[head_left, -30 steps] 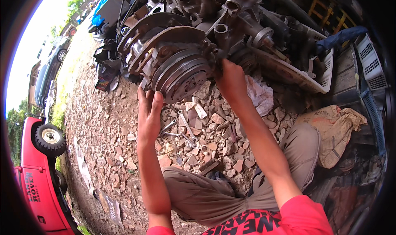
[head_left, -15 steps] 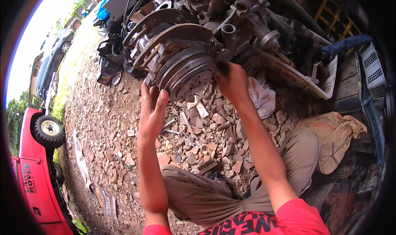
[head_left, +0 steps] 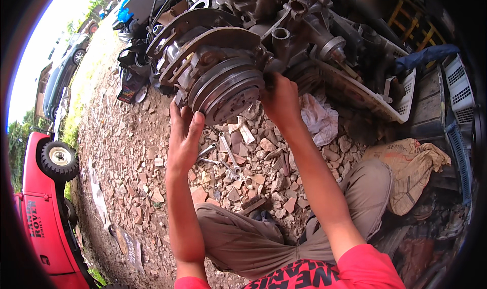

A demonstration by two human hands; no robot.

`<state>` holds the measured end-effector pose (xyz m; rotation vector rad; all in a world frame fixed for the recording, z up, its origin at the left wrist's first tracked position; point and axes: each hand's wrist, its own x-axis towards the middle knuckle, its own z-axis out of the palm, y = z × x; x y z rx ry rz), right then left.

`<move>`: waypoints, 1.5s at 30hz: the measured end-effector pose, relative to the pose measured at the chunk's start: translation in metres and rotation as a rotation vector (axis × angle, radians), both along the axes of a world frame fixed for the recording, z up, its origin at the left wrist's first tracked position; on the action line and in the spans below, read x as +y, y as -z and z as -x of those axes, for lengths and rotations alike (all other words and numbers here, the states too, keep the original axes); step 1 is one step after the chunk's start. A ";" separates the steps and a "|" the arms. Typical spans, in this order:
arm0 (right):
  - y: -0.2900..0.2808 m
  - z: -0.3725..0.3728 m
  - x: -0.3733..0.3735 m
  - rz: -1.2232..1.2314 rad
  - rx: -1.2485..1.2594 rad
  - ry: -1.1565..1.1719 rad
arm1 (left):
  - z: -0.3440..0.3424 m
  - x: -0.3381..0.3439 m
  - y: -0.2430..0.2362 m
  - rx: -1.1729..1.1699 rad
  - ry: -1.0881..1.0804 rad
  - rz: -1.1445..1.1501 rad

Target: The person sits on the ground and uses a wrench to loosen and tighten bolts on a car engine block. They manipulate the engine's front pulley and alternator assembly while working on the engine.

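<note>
A grooved metal pulley [head_left: 227, 89] faces me on the front of a greasy engine [head_left: 258, 7]. Two curved, rusty fan-like blades [head_left: 215, 39] stick out just behind it. My left hand [head_left: 185, 137] holds the pulley's lower left edge, with the thumb on the front rim and the fingers reaching behind. At the right edge, my right hand [head_left: 280, 101] is closed against the pulley with curled fingers; their tips are partly hidden. Below, several wrenches [head_left: 229, 152] lie on the broken stone, between my forearms.
A white plastic crate [head_left: 403, 104] with metal parts stands at right, near a crumpled whitish cloth [head_left: 320, 119]. A tan sack [head_left: 406, 172] lies beside my right knee. A small brush [head_left: 252, 204] rests near my legs. Black bags [head_left: 133, 68] and a red vehicle [head_left: 45, 208] are at left.
The whole view has shifted slightly. Both hands stay at the same sides of the pulley, and its face looks turned very little, if at all.
</note>
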<state>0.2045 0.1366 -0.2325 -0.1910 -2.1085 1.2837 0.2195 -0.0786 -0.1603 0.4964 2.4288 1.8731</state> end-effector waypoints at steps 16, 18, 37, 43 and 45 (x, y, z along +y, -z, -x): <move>0.019 0.011 0.040 -0.340 0.095 0.307 | 0.004 -0.015 0.008 -0.049 0.036 0.012; 0.024 0.009 0.042 -0.393 0.138 0.296 | 0.002 -0.013 0.010 0.059 0.039 0.010; 0.028 -0.001 0.025 0.160 0.076 -0.093 | 0.000 0.046 0.011 0.219 -0.074 -0.229; 0.028 0.015 0.000 0.532 0.159 -0.347 | 0.000 0.039 0.003 0.187 -0.052 -0.098; 0.030 0.016 -0.007 0.595 0.158 -0.306 | -0.002 0.038 -0.003 0.173 -0.046 -0.057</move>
